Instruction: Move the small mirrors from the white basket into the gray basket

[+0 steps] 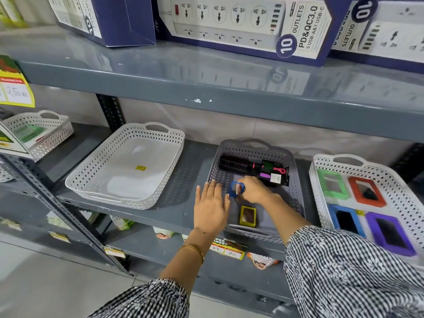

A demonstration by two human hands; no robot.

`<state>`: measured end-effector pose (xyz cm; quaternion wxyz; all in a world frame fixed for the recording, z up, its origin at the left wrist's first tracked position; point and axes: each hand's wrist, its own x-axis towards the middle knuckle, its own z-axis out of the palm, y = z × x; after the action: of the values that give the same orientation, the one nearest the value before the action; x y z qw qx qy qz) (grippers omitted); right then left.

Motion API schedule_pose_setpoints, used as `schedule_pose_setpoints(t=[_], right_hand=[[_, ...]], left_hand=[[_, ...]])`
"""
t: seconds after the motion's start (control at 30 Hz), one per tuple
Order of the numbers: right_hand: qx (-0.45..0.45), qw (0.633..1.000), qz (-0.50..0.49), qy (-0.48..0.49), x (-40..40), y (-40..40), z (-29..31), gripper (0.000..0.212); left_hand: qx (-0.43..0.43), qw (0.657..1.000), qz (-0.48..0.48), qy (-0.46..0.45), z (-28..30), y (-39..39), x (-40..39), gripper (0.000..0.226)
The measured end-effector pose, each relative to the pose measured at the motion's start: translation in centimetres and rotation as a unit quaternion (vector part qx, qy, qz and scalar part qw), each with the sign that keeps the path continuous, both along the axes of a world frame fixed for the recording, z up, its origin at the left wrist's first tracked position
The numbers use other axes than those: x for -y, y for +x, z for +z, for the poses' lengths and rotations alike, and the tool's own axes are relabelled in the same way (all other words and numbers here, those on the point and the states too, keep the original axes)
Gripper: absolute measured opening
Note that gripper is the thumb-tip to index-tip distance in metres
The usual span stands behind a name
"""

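Setting: a gray metal shelf in a shop, with a pale wall behind it and boxed power strips on the shelf above.
Blue mirror: a small blue-framed mirror is tilted on edge above the floor of the gray basket, pinched in the right hand.
Right hand: the right hand reaches into the basket from the right, fingers closed on the blue frame.
Left hand: the left hand lies palm down with fingers spread and flat, over the basket's left wall, just beside the blue mirror; it grips nothing.
Gray basket: the gray basket sits at mid shelf; a yellow-framed mirror lies flat near its front, and a black round hairbrush with packaged combs lies across its back.
White basket: the white basket at the right holds four mirrors lying flat: green, red, light blue, purple.
Other baskets: an empty white basket with a yellow sticker stands to the left of the gray one; another white basket is farther left.
Sleeves: both arms wear black-and-white checked sleeves; a gold bangle circles the left wrist.
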<state>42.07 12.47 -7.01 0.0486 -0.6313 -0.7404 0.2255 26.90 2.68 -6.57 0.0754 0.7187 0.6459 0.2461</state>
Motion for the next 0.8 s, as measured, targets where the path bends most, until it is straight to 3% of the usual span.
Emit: schedule_pose_setpoints(t=[0.5, 0.63, 0.7, 0.8], right_hand=[[-0.013, 1.000, -0.012, -0.005, -0.2, -0.2, -0.5, 0.036], [-0.016, 1.000, -0.009, -0.008, 0.1, -0.1, -0.3, 0.018], [-0.009, 1.000, -0.016, 0.004, 0.2, 0.0, -0.1, 0.049], [-0.031, 0.998, -0.031, 0.037, 0.8, 0.3, 1.5, 0.067]], left_hand=[[-0.004, 1.000, 0.000, -0.007, 0.2, 0.0, 0.0, 0.046], [-0.020, 1.000, -0.003, -0.013, 0.4, 0.0, 0.1, 0.047], [-0.027, 0.999, -0.003, -0.017, 0.5, -0.2, 0.1, 0.048], [-0.043, 0.999, -0.002, 0.001, 0.7, -0.2, -0.1, 0.050]])
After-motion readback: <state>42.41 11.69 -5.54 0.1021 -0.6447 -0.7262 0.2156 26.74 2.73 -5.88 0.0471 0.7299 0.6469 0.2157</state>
